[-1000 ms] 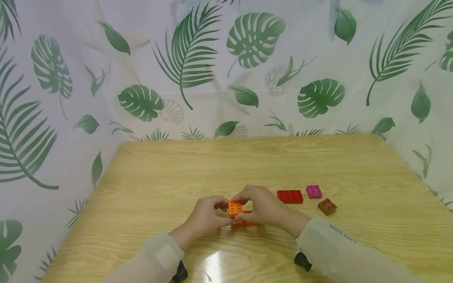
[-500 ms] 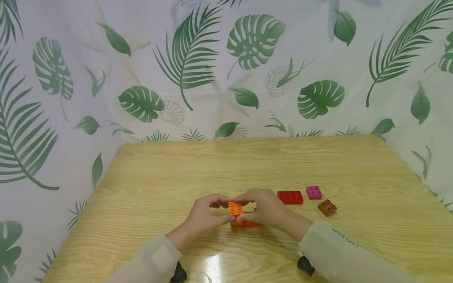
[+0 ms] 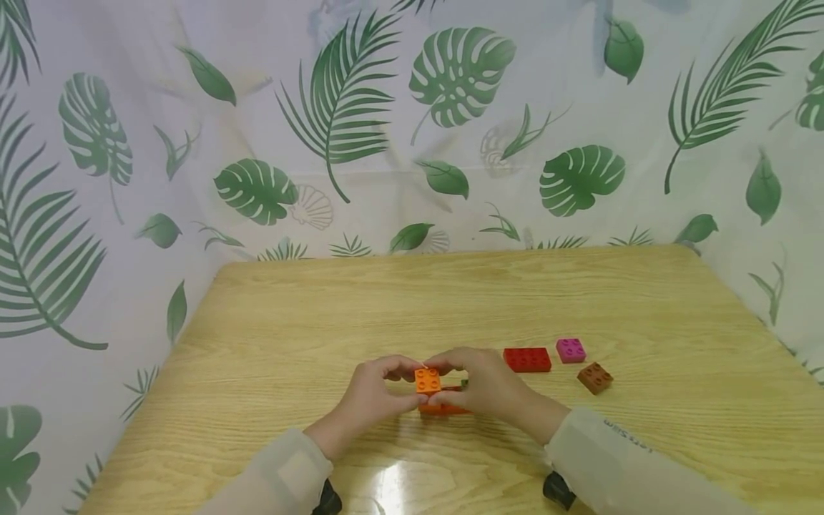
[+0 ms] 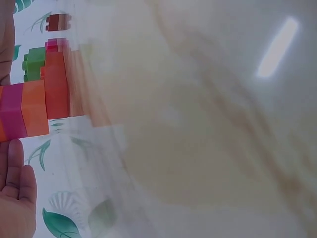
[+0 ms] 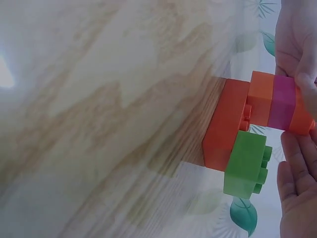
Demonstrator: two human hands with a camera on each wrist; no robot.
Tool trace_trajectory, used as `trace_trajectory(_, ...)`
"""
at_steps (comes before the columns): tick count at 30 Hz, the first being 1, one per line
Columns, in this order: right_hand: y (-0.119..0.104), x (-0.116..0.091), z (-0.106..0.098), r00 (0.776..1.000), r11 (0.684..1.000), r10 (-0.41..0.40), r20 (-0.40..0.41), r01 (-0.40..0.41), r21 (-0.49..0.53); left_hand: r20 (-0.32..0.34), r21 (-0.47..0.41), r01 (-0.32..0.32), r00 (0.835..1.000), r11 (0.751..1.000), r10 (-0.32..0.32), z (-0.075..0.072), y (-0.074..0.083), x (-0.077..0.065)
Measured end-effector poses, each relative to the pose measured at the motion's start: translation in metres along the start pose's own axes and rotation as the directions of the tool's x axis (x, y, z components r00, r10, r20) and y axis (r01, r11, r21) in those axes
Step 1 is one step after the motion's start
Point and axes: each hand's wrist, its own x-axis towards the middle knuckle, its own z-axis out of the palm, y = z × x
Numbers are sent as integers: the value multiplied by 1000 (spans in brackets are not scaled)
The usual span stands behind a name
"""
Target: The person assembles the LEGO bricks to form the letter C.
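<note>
In the middle of the table, a long red-orange brick (image 5: pixel 225 126) lies as a base, partly hidden in the head view. A green brick (image 5: pixel 245 163) sits on its right end. On its left end stands a stack: a lower orange brick (image 5: pixel 260 99), a magenta brick (image 5: pixel 282 102), and an upper orange brick (image 3: pixel 428 380). My left hand (image 3: pixel 368 397) pinches the upper orange brick between thumb and index finger from the left. From the right, my right hand (image 3: pixel 483 383) pinches the same brick, its thumb at the front and fingertips behind.
To the right on the wooden table (image 3: pixel 309 307) lie a red brick (image 3: pixel 527 360), a pink brick (image 3: pixel 571 350) and a brown brick (image 3: pixel 595 378). A leaf-patterned cloth (image 3: pixel 373 207) hangs behind the table and along its sides.
My right hand has shifted slightly right and lower, so part of the green brick shows beside it. The left hand and stack stay nearly in place, with both hands still on the upper orange brick.
</note>
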Motion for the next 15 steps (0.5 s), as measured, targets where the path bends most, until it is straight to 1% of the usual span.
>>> trace_trajectory(4,-2,-3,-2,999,1000,28,38,-29,9,6,16,9,1000,1000,-9,0,1,1)
trace_trajectory(8,-1,-9,-4,998,998,45,43,-46,32,10,32,28,1000,999,-29,0,1,2)
trace_trajectory(15,11,-22,-11,999,1000,-7,-35,8,20,9,47,56,998,997,-57,-1,3,1)
